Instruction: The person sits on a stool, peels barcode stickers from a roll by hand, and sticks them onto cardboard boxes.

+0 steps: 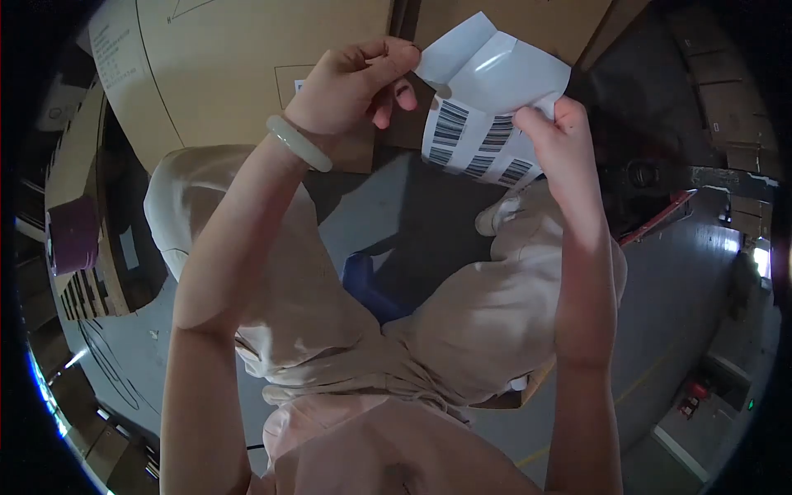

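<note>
A white sheet of barcode labels (472, 139) is up in front of me, its printed rows facing me at the bottom. The upper part is bent over, showing a blank glossy white side and a creased flap (462, 51). My right hand (564, 142) grips the sheet's right edge, thumb on the front over the barcodes. At the flap's left corner, the thumb and forefinger of my left hand (356, 89) are pinched together on the paper; the other fingers curl below. A pale bangle (299, 143) circles my left wrist.
A large cardboard box (239, 74) stands ahead on the left, with another brown carton (544, 21) behind the sheet. My knees in light trousers (487, 305) are spread below. A purple roll (73, 235) lies at left; stacked boxes (709, 74) stand at right.
</note>
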The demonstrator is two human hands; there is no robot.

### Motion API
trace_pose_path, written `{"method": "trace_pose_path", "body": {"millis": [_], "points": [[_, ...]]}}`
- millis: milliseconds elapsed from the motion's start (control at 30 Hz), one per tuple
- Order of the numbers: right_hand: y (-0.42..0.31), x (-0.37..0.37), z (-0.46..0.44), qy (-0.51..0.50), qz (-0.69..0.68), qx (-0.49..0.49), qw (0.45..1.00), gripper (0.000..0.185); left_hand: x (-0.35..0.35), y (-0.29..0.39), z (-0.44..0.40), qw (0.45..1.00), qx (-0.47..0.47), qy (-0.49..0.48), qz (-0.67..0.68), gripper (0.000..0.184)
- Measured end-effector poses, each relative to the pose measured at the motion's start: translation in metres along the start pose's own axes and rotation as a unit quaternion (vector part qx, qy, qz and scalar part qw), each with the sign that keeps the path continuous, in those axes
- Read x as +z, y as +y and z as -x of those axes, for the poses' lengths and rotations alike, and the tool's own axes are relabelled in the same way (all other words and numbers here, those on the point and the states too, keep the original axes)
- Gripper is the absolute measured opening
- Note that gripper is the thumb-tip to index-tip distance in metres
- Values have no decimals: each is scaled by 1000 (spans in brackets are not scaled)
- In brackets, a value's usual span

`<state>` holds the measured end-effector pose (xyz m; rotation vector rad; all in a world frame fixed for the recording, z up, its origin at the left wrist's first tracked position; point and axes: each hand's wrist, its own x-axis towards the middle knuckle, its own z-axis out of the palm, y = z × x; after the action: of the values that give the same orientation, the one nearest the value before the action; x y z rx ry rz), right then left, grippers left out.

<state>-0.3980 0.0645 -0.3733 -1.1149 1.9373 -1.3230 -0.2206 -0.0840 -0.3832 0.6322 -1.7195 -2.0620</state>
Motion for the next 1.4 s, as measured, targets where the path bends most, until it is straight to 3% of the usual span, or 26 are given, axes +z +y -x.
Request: {"method": "trace_pose_path", "body": {"millis": [33,100,200,300,400,833,933,1000,1100,1200,1400], "points": [[-1,1,1,1,0,0,1000,21,-1,-2,-1,1000,0,-1,0,22],[-3,3,2,14,13,-15,1000,21,-2,-6,-3,989,-31,-53,136,25],[3,-1,-4,52,37,23,998,20,3,-1,-1,990,-14,-63,125,26],[3,0,-8,95,-35,23,995,21,6,-2,1,986,-17,-61,157,26],[10,0,-12,113,-17,-4,993,21,3,-8,-2,972,-23,-96,215,28],[14,-16,-20,162,-20,13,987,21,0,-5,0,983,-27,-97,154,36],[14,-13,-19,161,-6,13,987,20,5,-9,-1,982,-54,-70,167,39],[16,-10,-19,145,-27,-32,989,19,14,-10,1,961,-146,-116,203,42],[16,-3,-19,109,5,-84,990,19,33,-8,5,940,-189,-76,275,41],[18,3,-18,91,39,-103,990,18,32,-20,-1,926,-148,-53,343,33],[16,-4,-19,152,64,-81,983,16,31,-22,-5,951,-79,3,300,21]]}}
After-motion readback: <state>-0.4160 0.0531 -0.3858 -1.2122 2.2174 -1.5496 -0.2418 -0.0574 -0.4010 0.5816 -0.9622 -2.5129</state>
